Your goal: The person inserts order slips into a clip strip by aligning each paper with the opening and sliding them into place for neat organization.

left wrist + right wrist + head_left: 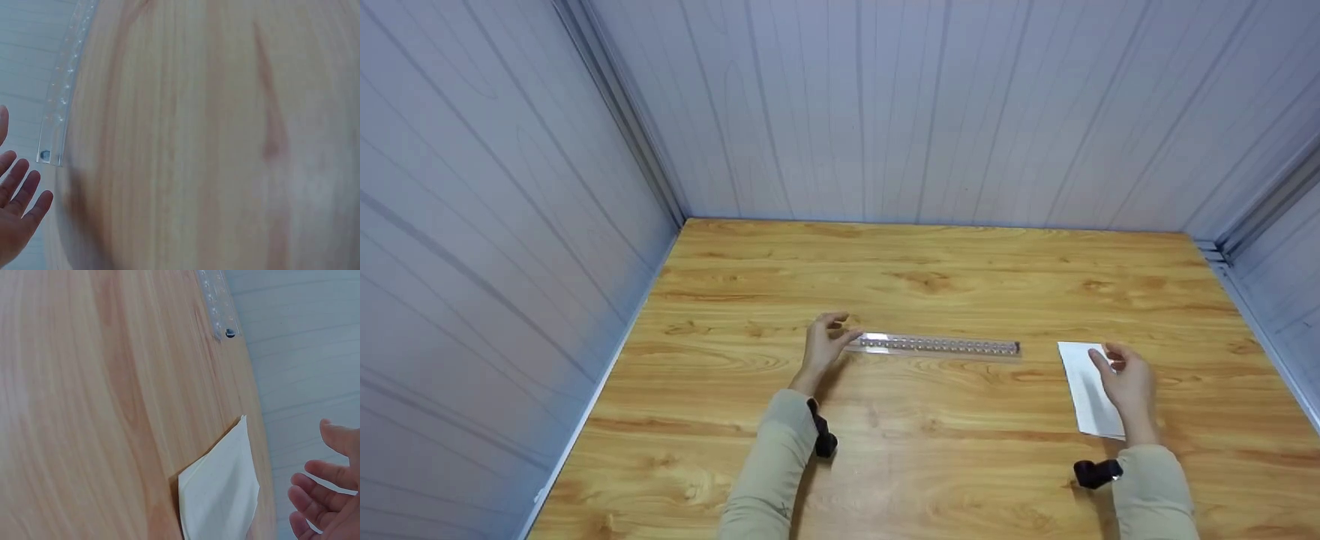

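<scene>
A long clear plastic strip [937, 345], ruler-like with rows of small round shapes, lies crosswise on the table. In the left wrist view, the near end of the strip [53, 135] has a round hole. My left hand [825, 346] is at the strip's left end, its fingers loosely spread and holding nothing. Folded white paper [1087, 390] with layered edges lies to the right of the strip. Over the right side of the paper hovers my right hand [1129, 379]. Its relaxed fingers [318, 492] show apart from the paper in the right wrist view.
The wood-grain table [930, 450] is bounded by pale panel walls at the back [900, 112], left and right. Black wrist cameras [825, 442] are strapped over both beige sleeves [769, 472].
</scene>
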The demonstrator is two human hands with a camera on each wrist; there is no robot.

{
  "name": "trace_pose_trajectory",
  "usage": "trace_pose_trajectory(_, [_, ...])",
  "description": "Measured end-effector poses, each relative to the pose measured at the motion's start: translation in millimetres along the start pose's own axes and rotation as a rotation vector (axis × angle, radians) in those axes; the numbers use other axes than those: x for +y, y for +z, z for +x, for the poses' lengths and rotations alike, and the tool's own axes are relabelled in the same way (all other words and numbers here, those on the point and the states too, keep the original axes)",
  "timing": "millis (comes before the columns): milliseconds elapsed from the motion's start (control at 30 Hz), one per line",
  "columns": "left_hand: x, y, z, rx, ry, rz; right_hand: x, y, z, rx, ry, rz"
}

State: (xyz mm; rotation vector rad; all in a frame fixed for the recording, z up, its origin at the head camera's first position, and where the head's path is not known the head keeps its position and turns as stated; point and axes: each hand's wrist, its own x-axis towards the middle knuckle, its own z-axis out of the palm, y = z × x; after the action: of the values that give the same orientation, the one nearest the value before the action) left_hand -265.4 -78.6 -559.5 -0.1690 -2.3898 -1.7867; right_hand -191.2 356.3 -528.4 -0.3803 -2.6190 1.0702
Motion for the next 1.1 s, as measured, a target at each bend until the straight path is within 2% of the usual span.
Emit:
trace_pose_trajectory(267, [-1.3,2.6,1.8,-0.015,0.007,-0.007,11.0,-3.7,1.7,-0.025,0.128,-0.033])
trace_pose_trajectory(633, [-5.2,7.9,5.2,-0.064,-0.026,0.003,27.4,-5.1,3.7,0.021,0.250,-0.037])
trace_pose_trajectory(933, [-10.1,6.8,4.0,-0.069,0.050,0.049,35.4,-5.8,4.7,-0.030,0.352,-0.022])
trace_pose_trajectory(1100, [-12.1,7.1,5.0,-0.075,0.054,0.079,38.1,-6.2,4.5,-0.043,0.380,-0.016])
